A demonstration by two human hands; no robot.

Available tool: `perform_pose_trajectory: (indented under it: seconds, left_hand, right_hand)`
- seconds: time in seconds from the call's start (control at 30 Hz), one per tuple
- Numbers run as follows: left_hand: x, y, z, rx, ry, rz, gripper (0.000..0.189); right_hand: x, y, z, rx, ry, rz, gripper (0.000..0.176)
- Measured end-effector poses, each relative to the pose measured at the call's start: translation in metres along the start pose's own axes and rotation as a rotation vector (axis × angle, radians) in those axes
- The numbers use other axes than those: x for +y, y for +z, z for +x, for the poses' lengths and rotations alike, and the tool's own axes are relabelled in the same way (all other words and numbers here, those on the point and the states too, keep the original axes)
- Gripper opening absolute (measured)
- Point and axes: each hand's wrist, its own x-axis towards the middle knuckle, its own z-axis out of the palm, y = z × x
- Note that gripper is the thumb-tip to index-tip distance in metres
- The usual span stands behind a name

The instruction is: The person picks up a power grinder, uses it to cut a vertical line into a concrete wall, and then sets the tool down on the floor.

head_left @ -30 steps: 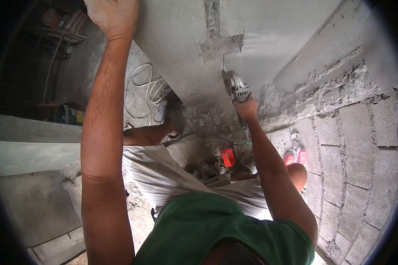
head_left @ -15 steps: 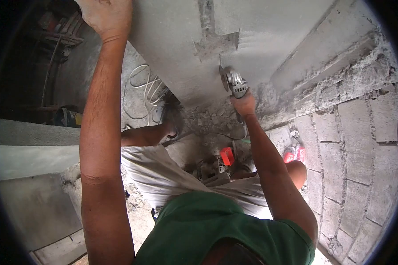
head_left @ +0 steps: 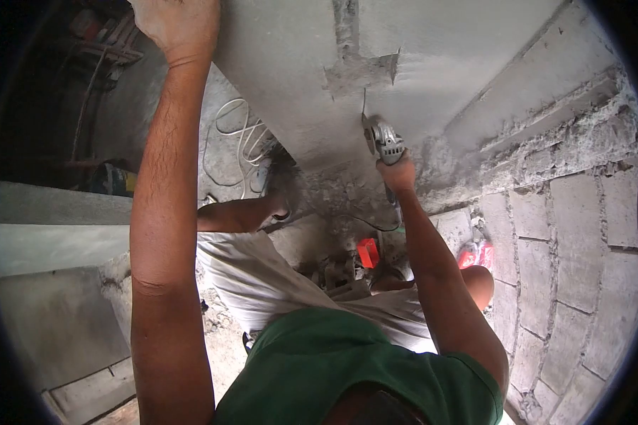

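My right hand [head_left: 397, 172] is wrapped round the body of a grey angle grinder [head_left: 387, 144]. The grinder's disc [head_left: 369, 134] stands edge-on at the smooth grey concrete wall [head_left: 283, 85]. From the disc a thin dark cut line [head_left: 364, 101] runs up the wall. Above that line is a chiselled recess [head_left: 361, 72], joined to a rough vertical groove [head_left: 346, 28]. At the upper left, my left hand [head_left: 181, 28] is raised by the wall's left edge. Its fingers run out of the frame, so their grip is hidden.
Pale cable [head_left: 244, 134] lies coiled on the floor at left. Rubble [head_left: 333, 188] and a thin dark cord [head_left: 368, 221] lie below the grinder. A red box [head_left: 368, 253] sits near my legs. On the right stands a block wall [head_left: 567, 241], with a red-and-clear plastic bag [head_left: 477, 253] beside it.
The grinder has moved slightly down along the wall, and the cut line above its disc is longer. The whole view has shifted a little. My left hand stays by the wall's edge.
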Motion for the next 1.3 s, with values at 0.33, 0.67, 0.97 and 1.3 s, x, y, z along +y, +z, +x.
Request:
perform_pose_trajectory:
  seconds: [0.33, 0.67, 0.97, 1.3]
  left_hand:
    - [-0.009, 0.001, 0.002, 0.014, 0.056, 0.036, 0.079]
    - [-0.001, 0.004, -0.001, -0.012, 0.058, -0.037, 0.076]
    - [-0.003, 0.001, -0.003, -0.021, 0.137, -0.131, 0.075]
    - [0.005, 0.0, -0.001, -0.002, -0.007, 0.002, 0.075]
  right_hand:
    - [0.02, 0.013, 0.003, -0.031, 0.024, -0.05, 0.064]
    - [0.05, 0.03, 0.002, -0.122, 0.104, -0.17, 0.065]
    - [0.055, 0.035, 0.001, -0.1, 0.079, -0.104, 0.065]
    - [0.042, 0.03, 0.004, -0.058, 0.025, -0.018, 0.058]
